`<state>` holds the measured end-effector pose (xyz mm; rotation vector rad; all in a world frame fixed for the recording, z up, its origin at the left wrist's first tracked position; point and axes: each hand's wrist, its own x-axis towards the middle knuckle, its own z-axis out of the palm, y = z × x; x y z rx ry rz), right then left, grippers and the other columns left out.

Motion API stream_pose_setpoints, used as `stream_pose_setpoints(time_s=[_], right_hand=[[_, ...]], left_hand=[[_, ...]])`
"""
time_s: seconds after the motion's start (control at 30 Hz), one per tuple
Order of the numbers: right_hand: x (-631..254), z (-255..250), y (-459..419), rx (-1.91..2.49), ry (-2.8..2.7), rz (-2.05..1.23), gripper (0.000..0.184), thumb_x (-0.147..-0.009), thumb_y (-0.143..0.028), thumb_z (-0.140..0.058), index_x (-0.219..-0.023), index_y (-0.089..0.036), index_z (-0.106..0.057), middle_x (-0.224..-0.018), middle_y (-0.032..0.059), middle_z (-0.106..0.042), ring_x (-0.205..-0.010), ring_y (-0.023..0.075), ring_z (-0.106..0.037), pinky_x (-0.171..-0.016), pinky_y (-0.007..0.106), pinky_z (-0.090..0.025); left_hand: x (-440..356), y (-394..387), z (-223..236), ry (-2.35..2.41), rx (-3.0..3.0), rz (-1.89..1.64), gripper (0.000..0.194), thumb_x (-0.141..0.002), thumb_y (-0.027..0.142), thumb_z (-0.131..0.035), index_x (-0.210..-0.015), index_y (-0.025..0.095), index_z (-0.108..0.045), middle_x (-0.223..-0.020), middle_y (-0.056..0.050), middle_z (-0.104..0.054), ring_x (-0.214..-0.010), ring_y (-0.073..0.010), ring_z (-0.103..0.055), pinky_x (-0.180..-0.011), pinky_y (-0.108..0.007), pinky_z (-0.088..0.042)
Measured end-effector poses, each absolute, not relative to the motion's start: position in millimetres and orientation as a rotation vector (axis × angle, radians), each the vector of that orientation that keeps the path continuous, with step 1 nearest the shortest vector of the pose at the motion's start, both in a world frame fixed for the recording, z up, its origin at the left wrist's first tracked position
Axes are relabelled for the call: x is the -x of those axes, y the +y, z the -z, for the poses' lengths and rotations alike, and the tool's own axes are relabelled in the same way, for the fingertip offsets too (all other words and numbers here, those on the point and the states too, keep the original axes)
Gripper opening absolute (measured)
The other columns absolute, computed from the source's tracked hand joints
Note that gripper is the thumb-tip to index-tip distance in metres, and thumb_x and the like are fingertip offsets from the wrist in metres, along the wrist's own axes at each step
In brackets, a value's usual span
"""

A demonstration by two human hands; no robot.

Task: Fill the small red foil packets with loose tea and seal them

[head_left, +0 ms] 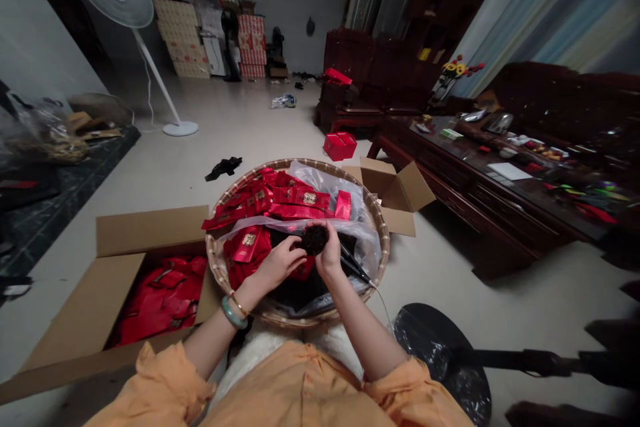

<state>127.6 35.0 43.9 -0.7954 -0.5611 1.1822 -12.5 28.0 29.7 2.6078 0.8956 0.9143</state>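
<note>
A dark, crumbly clump (315, 240), looking like dried leaves, rests in the cupped palm of my right hand (329, 255). From the left, my left hand (280, 265) pinches at the clump's edge with bent fingers. Both hands are over a round woven bamboo basket (384, 240). Clear plastic sheeting (367, 230) lines the basket, and more dark loose material (295, 292) lies in it below my hands. Shiny red packets (300, 203) with gold labels are heaped on its far side. To the right of my right hand lies a black stick-like tool (354, 265) with a cord.
An open cardboard box (95, 300) of red packets stands left of the basket. Behind its right side is another open carton (395, 187). A black round base (440, 353) with a pole is at right. Further off are a dark wooden table (465, 180) and a white fan (181, 128).
</note>
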Motion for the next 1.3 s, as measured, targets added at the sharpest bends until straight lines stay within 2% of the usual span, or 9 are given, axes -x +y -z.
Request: stream_pose_setpoints(time_s=[0.17,0.37,0.53,0.67,0.87,0.97,1.13,1.3], right_hand=[[-129.2,-37.0,35.8,0.875,-0.657,-1.104,0.030,-0.081,-0.039,-0.043,-0.074,-0.018,-0.063,-0.075,0.0001,-0.068,-0.074,0.0152,-0.062,-0.075,0.029,-0.047],[-129.0,-34.9,35.6,0.961,-0.764,-1.039,0.033,-0.082,-0.041,-0.042,-0.074,-0.019,-0.065,-0.076,-0.0001,-0.067,-0.076,0.0153,-0.059,-0.077,0.027,-0.044],[-128.4,-38.9,35.6,1.015,-0.829,-1.012,0.035,-0.082,-0.039,-0.041,-0.070,-0.018,-0.066,-0.073,0.0000,-0.067,-0.074,0.0152,-0.057,-0.076,0.027,-0.042],[-127.4,-41.0,34.9,1.024,-0.866,-1.009,0.038,-0.082,-0.043,-0.041,-0.070,-0.017,-0.066,-0.074,0.0008,-0.068,-0.074,0.0160,-0.058,-0.075,0.028,-0.042],[-125.5,-38.6,33.0,1.013,-0.942,-1.042,0.044,-0.084,-0.050,-0.040,-0.068,-0.017,-0.065,-0.073,0.0034,-0.068,-0.071,0.0172,-0.060,-0.074,0.029,-0.044],[-124.2,-37.3,33.0,0.991,-0.949,-1.058,0.044,-0.085,-0.049,-0.039,-0.069,-0.017,-0.064,-0.072,0.0038,-0.068,-0.070,0.0172,-0.060,-0.074,0.029,-0.045],[-122.6,-37.4,32.4,0.992,-0.943,-1.060,0.041,-0.085,-0.048,-0.041,-0.072,-0.017,-0.063,-0.072,0.0041,-0.067,-0.069,0.0170,-0.060,-0.070,0.029,-0.046],[-124.3,-38.1,27.6,1.008,-1.055,-1.014,0.039,-0.086,-0.046,-0.040,-0.075,-0.017,-0.064,-0.073,0.0039,-0.065,-0.070,0.0172,-0.059,-0.068,0.029,-0.046]], left_hand=[[12.5,25.1,-26.2,0.921,-2.648,-1.016,0.013,-0.085,0.019,-0.053,-0.093,0.018,-0.063,-0.116,-0.011,-0.051,-0.104,-0.0211,-0.052,-0.086,-0.037,-0.050],[14.3,24.6,-25.9,0.879,-2.778,-1.091,0.013,-0.085,0.019,-0.053,-0.093,0.018,-0.063,-0.122,-0.009,-0.055,-0.109,-0.0224,-0.046,-0.089,-0.041,-0.048],[14.2,28.1,-22.6,0.761,-2.813,-1.143,0.014,-0.085,0.017,-0.053,-0.094,0.018,-0.063,-0.099,-0.007,-0.065,-0.101,-0.0221,-0.049,-0.084,-0.040,-0.049],[14.7,29.6,-28.8,0.736,-2.792,-1.076,0.011,-0.084,0.021,-0.055,-0.090,0.017,-0.063,-0.087,-0.006,-0.063,-0.094,-0.0214,-0.049,-0.081,-0.039,-0.049],[17.6,29.4,-28.0,0.757,-2.721,-1.092,0.010,-0.085,0.023,-0.054,-0.087,0.017,-0.062,-0.095,-0.008,-0.059,-0.096,-0.0206,-0.050,-0.081,-0.037,-0.049],[18.7,27.9,-22.0,0.800,-2.689,-1.140,0.011,-0.086,0.023,-0.053,-0.090,0.017,-0.062,-0.096,-0.009,-0.057,-0.093,-0.0200,-0.052,-0.077,-0.036,-0.050],[20.3,26.9,-17.5,0.886,-2.737,-1.213,0.012,-0.084,0.023,-0.055,-0.092,0.018,-0.063,-0.107,-0.009,-0.058,-0.099,-0.0218,-0.050,-0.081,-0.039,-0.049],[21.4,26.9,-17.1,0.874,-2.785,-1.226,0.012,-0.083,0.019,-0.056,-0.093,0.018,-0.063,-0.105,-0.008,-0.061,-0.099,-0.0217,-0.049,-0.081,-0.038,-0.049]])
